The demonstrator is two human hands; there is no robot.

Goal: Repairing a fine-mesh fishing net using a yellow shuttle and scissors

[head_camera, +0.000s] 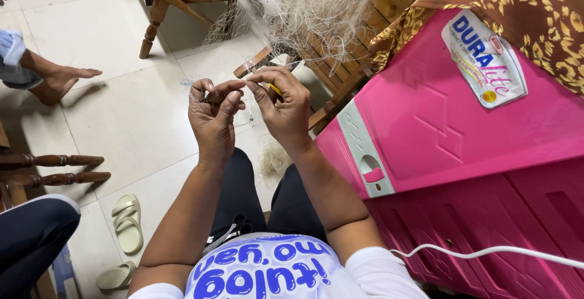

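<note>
Your left hand (212, 111) and right hand (281, 101) fingers pinch closed on fine net (316, 1) thread and a yellow needle (275, 89); slack beyond them could snag.

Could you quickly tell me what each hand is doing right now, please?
Left hand: closed, pinching fine net mesh.
Right hand: closed on a yellow netting needle.

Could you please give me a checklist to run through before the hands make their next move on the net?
1. Left hand pinching the mesh: ok, fingers closed on fine strands.
2. Right hand gripping the yellow tool: ok.
3. Net hanging free ahead: ok, draped over the wooden chair.
4. Line tension between the hands: cannot tell, too fine.
5. Scissors within reach: ok, on the lap.
6. White cable apart from the hands: ok.
</note>
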